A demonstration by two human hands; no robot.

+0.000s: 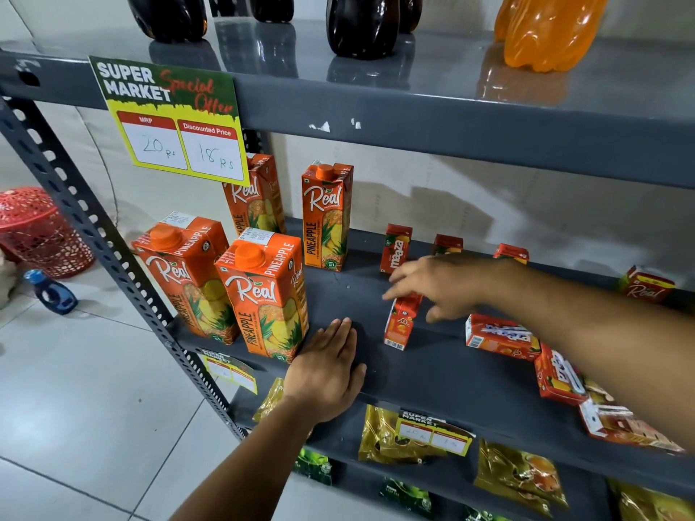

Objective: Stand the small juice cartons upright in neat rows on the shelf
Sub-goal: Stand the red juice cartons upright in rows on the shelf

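On the grey middle shelf (432, 374), three small red mango cartons stand upright along the back: one (395, 248), a second (448, 244), a third (510, 252). Another small carton (400, 323) stands near the middle. My right hand (447, 285) hovers over its top with fingers spread, fingertips touching or nearly touching it. My left hand (328, 370) lies flat, palm down, on the shelf beside the big cartons. Several small cartons lie on their sides at the right: one (500, 337), another (558, 376), one at the edge (624, 426).
Several tall orange pineapple cartons (263, 295) fill the shelf's left part. A small red carton (645, 285) sits at the far right back. Dark bottles (361, 24) and orange bottles (545, 28) stand on the shelf above. Gold packets (398, 434) lie below. A price sign (169, 118) hangs overhead.
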